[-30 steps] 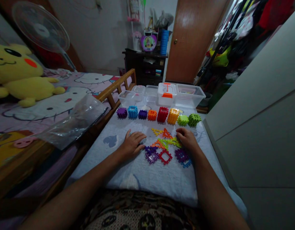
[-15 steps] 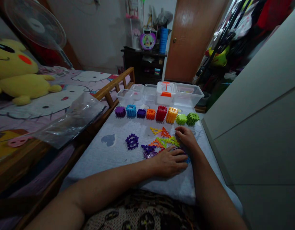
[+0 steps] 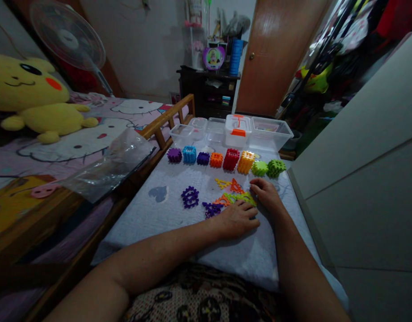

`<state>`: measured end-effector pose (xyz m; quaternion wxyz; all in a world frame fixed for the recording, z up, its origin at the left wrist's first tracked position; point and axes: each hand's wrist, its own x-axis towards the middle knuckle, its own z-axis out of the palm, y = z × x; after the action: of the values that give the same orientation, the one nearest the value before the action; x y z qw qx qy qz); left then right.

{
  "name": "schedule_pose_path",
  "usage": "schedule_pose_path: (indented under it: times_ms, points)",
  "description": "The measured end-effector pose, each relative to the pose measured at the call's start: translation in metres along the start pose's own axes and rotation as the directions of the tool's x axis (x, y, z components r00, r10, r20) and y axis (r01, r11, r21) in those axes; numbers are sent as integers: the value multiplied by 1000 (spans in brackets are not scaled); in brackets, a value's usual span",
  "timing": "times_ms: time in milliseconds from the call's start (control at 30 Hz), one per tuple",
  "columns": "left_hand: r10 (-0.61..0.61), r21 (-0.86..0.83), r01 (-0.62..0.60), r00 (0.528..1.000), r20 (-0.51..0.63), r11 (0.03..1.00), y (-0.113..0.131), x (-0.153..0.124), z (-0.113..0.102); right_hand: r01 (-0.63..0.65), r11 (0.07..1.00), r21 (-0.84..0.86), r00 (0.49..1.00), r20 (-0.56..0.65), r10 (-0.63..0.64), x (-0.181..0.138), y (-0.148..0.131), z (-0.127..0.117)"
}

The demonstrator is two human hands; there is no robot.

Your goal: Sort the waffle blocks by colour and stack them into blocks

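Note:
Flat plastic interlocking tiles lie on a pale quilted mat (image 3: 179, 223). My left hand (image 3: 237, 219) reaches across and rests palm down with fingers flat over tiles near the middle right. My right hand (image 3: 266, 193) lies beside it, fingers curled loosely over the green and orange tiles (image 3: 234, 197). A lone purple tile (image 3: 190, 197) sits to the left, another purple one (image 3: 211, 209) by my left hand. A row of several built cubes (image 3: 226, 160), purple, blue, orange, red, yellow and green, stands behind.
Clear plastic boxes (image 3: 233, 132) stand at the mat's far edge. A clear plastic bag (image 3: 112, 163) lies over the wooden bed rail on the left, with a yellow plush toy (image 3: 38, 96) and a fan (image 3: 67, 38) behind. A grey cabinet wall (image 3: 360, 170) runs along the right.
My left hand has left the purple tile on the left and crossed to the right over the tile pile. My right hand stayed in place.

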<state>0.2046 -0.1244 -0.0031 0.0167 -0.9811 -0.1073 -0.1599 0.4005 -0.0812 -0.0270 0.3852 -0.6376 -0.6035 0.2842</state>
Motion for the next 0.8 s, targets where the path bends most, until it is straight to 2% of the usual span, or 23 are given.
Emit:
schedule_pose_path:
  times_ms: [333, 500, 567, 667, 800]
  points:
    - [-152, 42, 151, 988, 21, 988, -15, -41, -14, -39, 998, 47, 999, 14, 38, 0, -6, 0]
    - [-196, -77, 198, 980, 35, 977, -18, -61, -30, -34, 999, 39, 999, 15, 33, -1, -5, 0]
    - [-269, -134, 268, 963, 11, 954, -23, -75, -39, -39, 999, 18, 999, 26, 38, -1, -3, -1]
    - [-476, -158, 466, 879, -30, 871, -41, -105, -53, -33, 999, -10, 999, 27, 33, -1, -2, -1]
    - [-729, -124, 723, 685, 2, 680, -69, -146, -61, -15, 999, -36, 1000, 9, 15, 0, -2, -1]
